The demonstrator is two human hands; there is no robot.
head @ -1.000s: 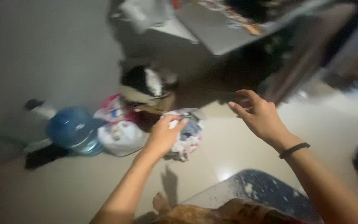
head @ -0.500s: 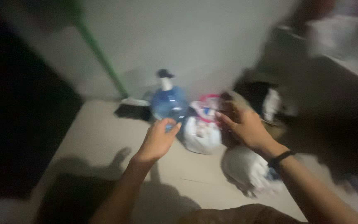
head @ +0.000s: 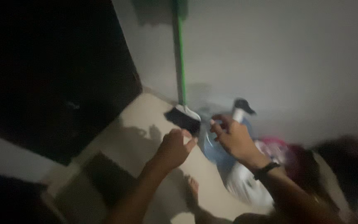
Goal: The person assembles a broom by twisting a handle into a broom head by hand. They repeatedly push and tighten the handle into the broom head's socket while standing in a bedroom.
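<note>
The view is dim and blurred. A broom with a green handle (head: 180, 54) leans against the wall, its dark head (head: 183, 118) resting on the floor. My left hand (head: 174, 147) hovers just below the broom head, fingers loosely curled and holding nothing. My right hand (head: 233, 139), with a dark band on the wrist, reaches beside it in front of a blue water bottle (head: 216, 147) whose dark cap (head: 242, 105) shows above my fingers. Neither hand touches the broom.
White and pink plastic bags (head: 266, 157) lie on the floor to the right of the bottle. A dark doorway (head: 50, 70) fills the left. A pale wall (head: 278, 62) runs behind. My bare foot (head: 192, 193) stands on the light floor (head: 141, 132).
The view has swung left, so the bags and bottle slid right and the broom came to the middle. Both hands moved from the bags toward the broom head and bottle.
</note>
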